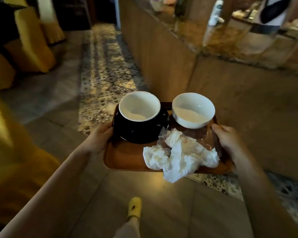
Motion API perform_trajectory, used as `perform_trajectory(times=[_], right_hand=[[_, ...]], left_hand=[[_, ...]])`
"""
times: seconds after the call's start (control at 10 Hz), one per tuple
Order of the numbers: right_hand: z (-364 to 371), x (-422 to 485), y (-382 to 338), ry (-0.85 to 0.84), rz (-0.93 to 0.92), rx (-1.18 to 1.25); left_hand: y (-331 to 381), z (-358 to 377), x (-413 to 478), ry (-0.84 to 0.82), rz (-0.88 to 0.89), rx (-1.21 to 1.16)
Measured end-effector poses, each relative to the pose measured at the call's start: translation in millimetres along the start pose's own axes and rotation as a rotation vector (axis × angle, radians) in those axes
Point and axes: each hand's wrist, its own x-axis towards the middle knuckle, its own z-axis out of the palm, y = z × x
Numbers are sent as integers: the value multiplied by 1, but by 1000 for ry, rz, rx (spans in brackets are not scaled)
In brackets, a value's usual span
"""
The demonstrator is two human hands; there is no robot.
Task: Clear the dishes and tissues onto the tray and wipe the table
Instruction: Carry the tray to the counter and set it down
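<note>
Head: tray (pixel 126 157) gripped between both hands (pixel 100 136).

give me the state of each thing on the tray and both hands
wooden tray: carried above the floor, gripped at both ends
black cup: upright on a black saucer, nearly empty
white cup: upright, nearly empty
tissues: crumpled, overhanging the near edge
left hand: gripping tray
right hand: gripping tray

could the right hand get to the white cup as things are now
Probably not without letting go: the right hand is gripping the tray edge. The white cup sits close, nothing between them.
</note>
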Motion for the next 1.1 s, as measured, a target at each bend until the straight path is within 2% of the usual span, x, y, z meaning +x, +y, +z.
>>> perform_trajectory(times=[0.2,0.4,0.5,0.8,1.0,1.1], right_hand=[[-58,32,2,174,-5,-4],[-88,81,2,341,99,78],[-96,107,7,415,155,198],[-152,175,28,571,271,185],[-205,240,36,617,272,207],[-240,277,33,601,228,84]], left_hand=[[17,52,116,-297,-18,58],[41,109,234,-411,-52,127],[55,139,274,-541,-26,143],[60,230,375,-671,-18,130],[66,304,441,-692,4,155],[78,343,477,-705,8,170]])
